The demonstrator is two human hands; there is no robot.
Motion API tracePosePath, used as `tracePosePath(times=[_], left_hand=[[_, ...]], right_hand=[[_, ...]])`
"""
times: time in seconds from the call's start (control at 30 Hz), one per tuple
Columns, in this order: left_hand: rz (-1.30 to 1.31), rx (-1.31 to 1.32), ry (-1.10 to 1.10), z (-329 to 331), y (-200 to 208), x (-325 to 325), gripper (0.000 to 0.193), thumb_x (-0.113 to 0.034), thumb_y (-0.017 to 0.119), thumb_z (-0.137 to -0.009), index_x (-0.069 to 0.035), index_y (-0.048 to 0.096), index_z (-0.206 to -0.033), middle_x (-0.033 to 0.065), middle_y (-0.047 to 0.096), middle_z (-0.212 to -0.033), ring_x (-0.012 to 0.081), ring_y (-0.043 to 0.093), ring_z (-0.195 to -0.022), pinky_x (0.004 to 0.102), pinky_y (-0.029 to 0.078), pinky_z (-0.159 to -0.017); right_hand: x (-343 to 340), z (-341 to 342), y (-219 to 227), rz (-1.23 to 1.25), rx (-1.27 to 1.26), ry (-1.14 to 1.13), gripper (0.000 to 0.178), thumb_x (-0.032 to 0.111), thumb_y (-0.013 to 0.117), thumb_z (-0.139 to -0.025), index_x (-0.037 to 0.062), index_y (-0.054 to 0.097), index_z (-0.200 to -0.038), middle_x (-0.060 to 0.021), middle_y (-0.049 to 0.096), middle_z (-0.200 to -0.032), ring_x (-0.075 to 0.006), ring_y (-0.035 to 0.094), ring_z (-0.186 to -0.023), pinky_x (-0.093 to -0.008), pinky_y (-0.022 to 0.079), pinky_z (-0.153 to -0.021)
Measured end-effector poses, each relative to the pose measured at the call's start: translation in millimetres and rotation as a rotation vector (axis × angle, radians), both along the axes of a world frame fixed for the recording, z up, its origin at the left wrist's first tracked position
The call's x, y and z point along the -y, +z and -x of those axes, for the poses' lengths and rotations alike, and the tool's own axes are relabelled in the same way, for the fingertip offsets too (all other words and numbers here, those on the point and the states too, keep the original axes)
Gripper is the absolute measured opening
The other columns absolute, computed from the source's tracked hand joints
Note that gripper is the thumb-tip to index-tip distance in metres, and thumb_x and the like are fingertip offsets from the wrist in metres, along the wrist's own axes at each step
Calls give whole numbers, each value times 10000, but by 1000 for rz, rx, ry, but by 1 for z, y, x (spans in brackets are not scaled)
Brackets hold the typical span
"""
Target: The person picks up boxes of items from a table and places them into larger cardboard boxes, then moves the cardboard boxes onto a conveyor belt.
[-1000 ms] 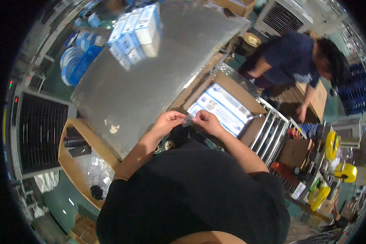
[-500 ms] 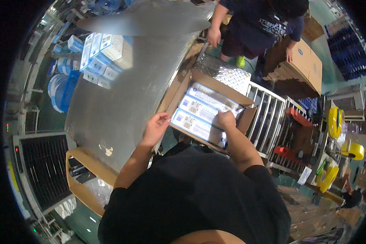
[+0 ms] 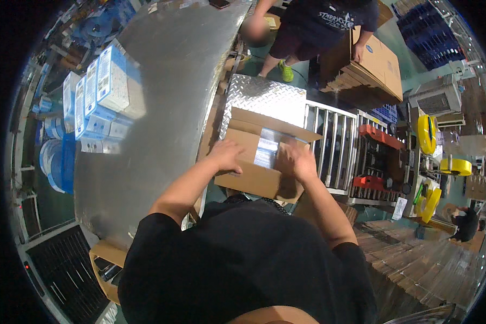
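Apart, both hands reach over the carton flaps.

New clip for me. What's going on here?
A person in a black shirt has both hands on an open cardboard carton: the left hand on its left flap, the right hand at its right flap. White-and-blue packages show in the gap between. More white-and-blue boxes stand on the metal table at left.

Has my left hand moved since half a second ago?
Yes: rightward against the metal table. The left hand went from the table's edge to over the left flap of the carton.
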State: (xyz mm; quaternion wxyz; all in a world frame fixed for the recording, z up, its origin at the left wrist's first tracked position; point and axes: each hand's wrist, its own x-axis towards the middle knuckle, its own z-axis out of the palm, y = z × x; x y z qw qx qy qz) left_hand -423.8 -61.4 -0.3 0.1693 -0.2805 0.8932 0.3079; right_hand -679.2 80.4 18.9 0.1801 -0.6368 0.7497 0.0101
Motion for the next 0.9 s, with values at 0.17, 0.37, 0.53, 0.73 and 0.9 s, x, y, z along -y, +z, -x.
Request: tracePosePath(times=[0.17,0.37,0.53,0.73,0.9], left_hand=[[162,-421,610,-23,-96,-45,998,-438,816,-658,-161,293,-1463,249,326,-1447,425,361,-1302,454,349,-1051],[7,-116,712,-32,-88,-83,806,-336,679,-840,-164,236,-1491,302,354,-1404,429,404,-1261,464,407,-994],[-172,-176,902,26,-117,-135,819,-270,686,-834,-136,218,-1493,303,386,-1372,418,425,-1244,451,401,-1003],[-191,-460,589,227,-98,-180,1062,-172,781,-717,-71,70,-1500,256,393,-1380,382,399,-1271,449,324,-1069],[-389,-496,454,382,-104,-174,1102,-186,775,-721,-88,8,-1506,296,278,-1442,423,276,-1347,466,248,-1115]], right_hand=[[3,19,-40,498,-292,-89,617,168,683,-747,57,450,-1307,-144,512,-1223,-329,438,-1220,-536,245,-1085],[-107,-11,-101,125,84,138,768,530,520,-881,28,327,-1429,-149,261,-1520,-326,199,-1420,-497,167,-1142],[-91,64,-81,109,117,27,771,512,537,-877,23,322,-1433,-126,256,-1531,-304,192,-1428,-486,164,-1147],[-112,195,-105,208,47,-91,737,535,497,-891,94,320,-1455,-90,262,-1537,-284,181,-1435,-540,109,-1143],[-147,322,-105,325,-42,-324,668,502,502,-893,112,390,-1423,-76,309,-1518,-253,244,-1415,-528,145,-1139]])
